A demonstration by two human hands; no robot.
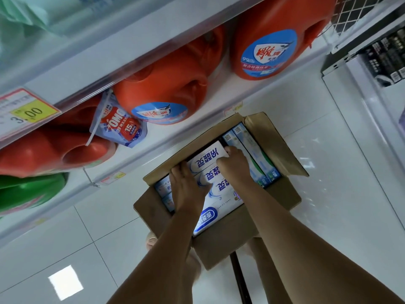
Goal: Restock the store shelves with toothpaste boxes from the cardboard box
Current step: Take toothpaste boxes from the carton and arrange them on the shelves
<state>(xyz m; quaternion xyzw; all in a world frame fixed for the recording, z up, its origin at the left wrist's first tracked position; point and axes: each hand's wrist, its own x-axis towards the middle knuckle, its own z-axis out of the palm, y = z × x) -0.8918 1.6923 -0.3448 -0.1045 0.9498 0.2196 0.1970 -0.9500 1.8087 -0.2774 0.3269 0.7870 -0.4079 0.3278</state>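
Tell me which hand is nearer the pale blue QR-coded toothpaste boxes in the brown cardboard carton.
Right. The right hand lies beside the pale blue QR-coded toothpaste boxes; the left hand holds white boxes farther left.

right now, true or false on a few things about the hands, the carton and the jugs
1. Both hands are in the carton. True: left hand, right hand.
2. The carton sits on a table. False: it is on the floor.
3. The hands grip white toothpaste boxes. True.
4. The jugs are blue. False: orange, plus a green jug.
5. The carton's flaps are closed. False: they are folded open.
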